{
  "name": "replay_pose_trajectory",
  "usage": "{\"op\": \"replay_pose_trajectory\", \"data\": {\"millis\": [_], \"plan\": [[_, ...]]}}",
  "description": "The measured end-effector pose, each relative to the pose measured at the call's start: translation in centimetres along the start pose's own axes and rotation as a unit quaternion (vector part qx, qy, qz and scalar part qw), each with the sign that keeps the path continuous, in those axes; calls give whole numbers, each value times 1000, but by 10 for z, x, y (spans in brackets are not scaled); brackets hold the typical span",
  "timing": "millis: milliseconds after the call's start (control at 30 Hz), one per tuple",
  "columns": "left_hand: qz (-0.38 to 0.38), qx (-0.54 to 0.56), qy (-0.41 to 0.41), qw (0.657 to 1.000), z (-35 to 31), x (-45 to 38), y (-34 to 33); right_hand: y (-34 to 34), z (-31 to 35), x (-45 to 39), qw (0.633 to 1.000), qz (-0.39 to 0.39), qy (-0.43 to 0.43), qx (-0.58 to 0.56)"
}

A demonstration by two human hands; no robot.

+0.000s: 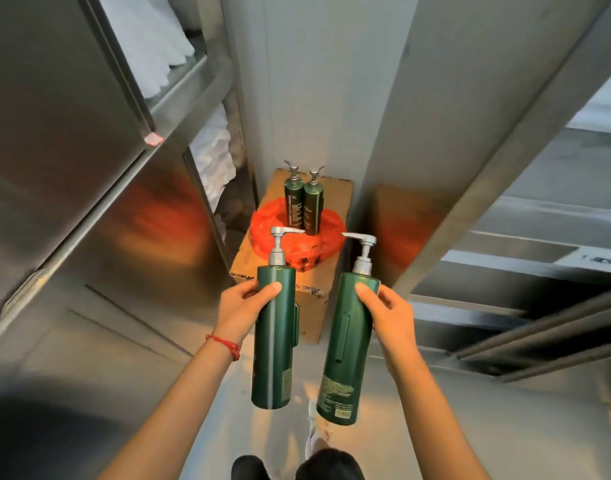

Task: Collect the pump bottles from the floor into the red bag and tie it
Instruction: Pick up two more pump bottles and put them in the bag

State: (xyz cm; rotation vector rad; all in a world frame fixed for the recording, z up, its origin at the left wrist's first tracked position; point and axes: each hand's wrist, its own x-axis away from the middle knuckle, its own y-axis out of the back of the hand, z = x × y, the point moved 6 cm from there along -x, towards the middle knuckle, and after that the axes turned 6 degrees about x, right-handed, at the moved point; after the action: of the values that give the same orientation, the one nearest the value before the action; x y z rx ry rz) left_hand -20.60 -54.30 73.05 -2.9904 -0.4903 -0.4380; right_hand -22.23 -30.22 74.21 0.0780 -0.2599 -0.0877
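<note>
Both hands were full: left hand (243, 306) gripped one pump bottle (274, 341), right hand (387, 311) another (347, 344). Red bag (290, 244) sat at 12 o'clock on a cardboard box (262, 261), two bottles (302, 202) already inside. Next up, probably lowering these in upright.

I can't read any text here: the print on the cardboard box (290, 202), the labels on my two green pump bottles (274, 341) and the standing pair (302, 206) blur.
</note>
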Motion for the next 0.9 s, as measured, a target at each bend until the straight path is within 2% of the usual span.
{"op": "replay_pose_trajectory", "data": {"millis": [233,367,633,800,900], "plan": [[-39,4,-27,999,-25,-84,-23,-17,34,-105,996,-2,63,64],[-49,21,-33,998,-33,-124,-26,-33,39,-145,995,-1,68,79],[-1,-33,-47,998,-31,-213,-24,-71,37,-206,991,-31,71,106],[46,-16,-25,999,-21,-262,-25,-94,27,-239,993,-52,50,97],[48,-13,-15,999,-15,-281,-29,-102,18,-255,992,-54,43,106]]}}
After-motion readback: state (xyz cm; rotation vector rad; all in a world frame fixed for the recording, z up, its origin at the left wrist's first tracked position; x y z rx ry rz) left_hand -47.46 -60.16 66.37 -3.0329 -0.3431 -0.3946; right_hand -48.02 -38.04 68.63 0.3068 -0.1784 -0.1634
